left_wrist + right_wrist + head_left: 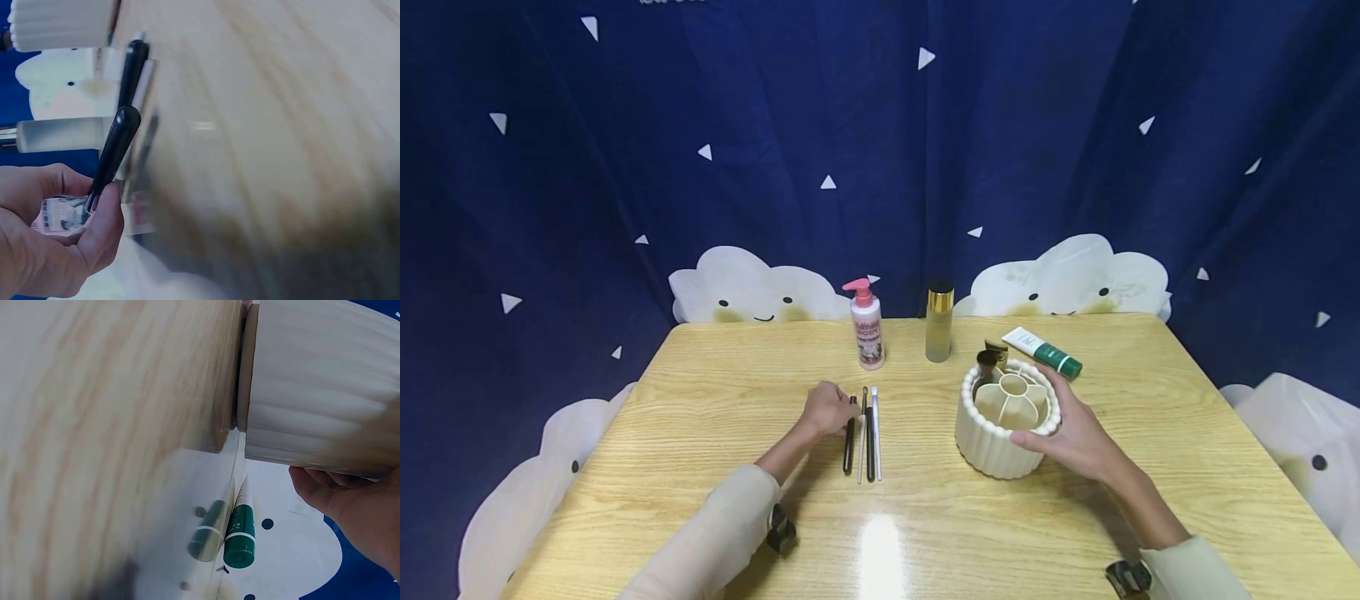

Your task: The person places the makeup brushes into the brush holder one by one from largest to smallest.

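Note:
My left hand (829, 408) pinches the far end of a black makeup brush (849, 450) at the left of a row. In the left wrist view its thick handle (117, 142) slants up from between thumb and fingers; its head is hidden. Beside it lie another black-handled brush (870, 446), a pale-handled one with a dark tip (861, 454) and a white one (877, 442). My right hand (1075, 429) grips a round cream organizer (996, 446), thumb at the beaded rim. A dark brush (987, 361) and a gold-and-dark item (997, 353) stand in its compartments.
A pink-topped pump bottle (868, 333) and a gold-collared bottle (938, 329) stand at the back of the wooden table (700, 400). A green-and-white tube (1045, 353) lies behind the organizer. A dark blue curtain (775, 125) hangs beyond the table.

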The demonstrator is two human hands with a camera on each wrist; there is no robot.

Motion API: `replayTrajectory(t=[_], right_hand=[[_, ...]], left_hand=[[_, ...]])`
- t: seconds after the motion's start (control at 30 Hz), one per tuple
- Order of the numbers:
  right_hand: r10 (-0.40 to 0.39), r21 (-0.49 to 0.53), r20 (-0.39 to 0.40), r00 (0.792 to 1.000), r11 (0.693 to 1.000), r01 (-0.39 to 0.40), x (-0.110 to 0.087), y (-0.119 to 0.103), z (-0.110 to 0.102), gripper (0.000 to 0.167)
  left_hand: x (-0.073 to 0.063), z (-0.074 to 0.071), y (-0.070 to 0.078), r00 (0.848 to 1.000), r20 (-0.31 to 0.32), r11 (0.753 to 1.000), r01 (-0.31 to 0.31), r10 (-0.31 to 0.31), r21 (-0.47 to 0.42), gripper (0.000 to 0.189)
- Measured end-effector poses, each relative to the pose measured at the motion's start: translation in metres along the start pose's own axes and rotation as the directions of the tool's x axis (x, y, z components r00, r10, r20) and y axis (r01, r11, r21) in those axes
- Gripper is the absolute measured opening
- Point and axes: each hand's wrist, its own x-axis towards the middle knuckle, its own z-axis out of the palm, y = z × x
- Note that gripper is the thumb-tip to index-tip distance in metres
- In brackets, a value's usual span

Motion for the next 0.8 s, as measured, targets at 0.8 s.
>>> replayTrajectory(t=[0.8], right_hand=[[0.017,-0.005,0.005,1.0,1.0,-0.017,-0.001,-0.003,0.0,0.107]], left_hand=[[-0.01,-0.003,0.082,0.98,-0.02,0.9,-0.19,0.198,-0.393,0.019]])
